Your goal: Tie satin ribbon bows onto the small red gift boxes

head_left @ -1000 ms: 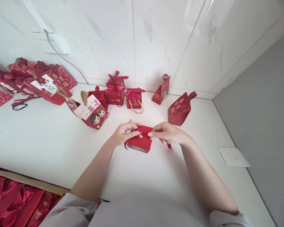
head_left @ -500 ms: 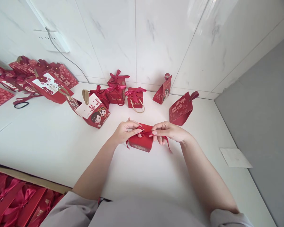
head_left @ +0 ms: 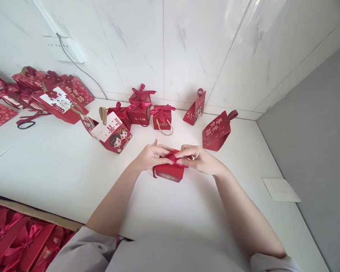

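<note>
A small red gift box (head_left: 170, 173) with a gold pattern on its front sits on the white table in front of me. Across its top lies a red ribbon (head_left: 174, 158). From the left, my left hand (head_left: 155, 155) pinches the ribbon between thumb and fingers near the middle of the lid. My right hand (head_left: 194, 159) grips a folded part of the same ribbon from the right, its fingertips close to those of the left. One ribbon tail (head_left: 154, 172) hangs at the box's left side. The knot is partly hidden by my fingers.
Behind the hands stand several ribbon-tied red boxes (head_left: 162, 120). Handled boxes stand left (head_left: 113, 136) and right (head_left: 217, 130). More boxes (head_left: 59, 104) pile up at far left. A carton (head_left: 36, 215) of ribboned boxes is at lower left; white paper (head_left: 282, 189) lies right.
My right hand has moved left and inward over the lid, bringing the ribbon with it. The long right tail no longer hangs out to the side. My left hand stays nearly in place.
</note>
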`<act>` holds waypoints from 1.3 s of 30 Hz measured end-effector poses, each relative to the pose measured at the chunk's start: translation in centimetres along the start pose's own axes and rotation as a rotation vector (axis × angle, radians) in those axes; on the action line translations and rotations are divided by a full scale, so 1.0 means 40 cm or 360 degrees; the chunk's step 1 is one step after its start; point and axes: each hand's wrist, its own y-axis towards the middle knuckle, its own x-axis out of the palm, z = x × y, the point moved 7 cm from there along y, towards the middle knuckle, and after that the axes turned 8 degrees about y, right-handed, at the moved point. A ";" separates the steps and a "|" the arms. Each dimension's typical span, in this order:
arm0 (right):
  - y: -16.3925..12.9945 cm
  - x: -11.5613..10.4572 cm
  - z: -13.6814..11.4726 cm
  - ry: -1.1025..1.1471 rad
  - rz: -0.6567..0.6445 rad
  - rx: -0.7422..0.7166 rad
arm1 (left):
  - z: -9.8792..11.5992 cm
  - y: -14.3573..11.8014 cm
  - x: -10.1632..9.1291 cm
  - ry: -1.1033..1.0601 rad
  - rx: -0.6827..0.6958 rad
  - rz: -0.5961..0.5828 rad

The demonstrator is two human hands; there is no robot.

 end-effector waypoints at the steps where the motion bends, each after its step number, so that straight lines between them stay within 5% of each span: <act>1: 0.000 0.000 -0.001 -0.0044 0.0013 -0.0006 | 0.001 0.002 0.002 0.0000 0.0009 -0.0002; 8: -0.021 -0.017 0.016 0.0010 -0.0217 0.0228 | -0.028 -0.012 -0.009 -0.0301 -0.0052 -0.0029; 12: -0.046 -0.044 0.025 -0.0087 -0.0347 0.0450 | -0.045 -0.052 -0.040 -0.0412 -0.0121 -0.0231; 16: -0.046 -0.049 0.030 0.0062 -0.0331 0.0545 | -0.062 -0.073 -0.071 -0.0368 -0.0149 -0.0254; 22: -0.031 -0.038 0.054 0.0116 -0.0249 0.0567 | -0.080 -0.081 -0.035 -0.0279 -0.0467 -0.0436; 27: -0.033 -0.054 0.083 0.0114 -0.0258 0.0593 | -0.078 -0.078 -0.042 -0.0360 -0.0442 -0.0358; 31: -0.031 -0.067 0.107 0.0140 -0.0273 0.0635 | -0.095 -0.087 -0.041 -0.0282 -0.0488 -0.0504; 35: -0.029 -0.070 0.116 0.0187 -0.0252 0.0667 | -0.091 -0.091 -0.034 -0.0320 -0.0348 -0.0642; 39: -0.025 -0.062 0.118 0.0224 -0.0287 0.0658 | -0.057 -0.059 -0.043 -0.0406 0.0030 -0.0283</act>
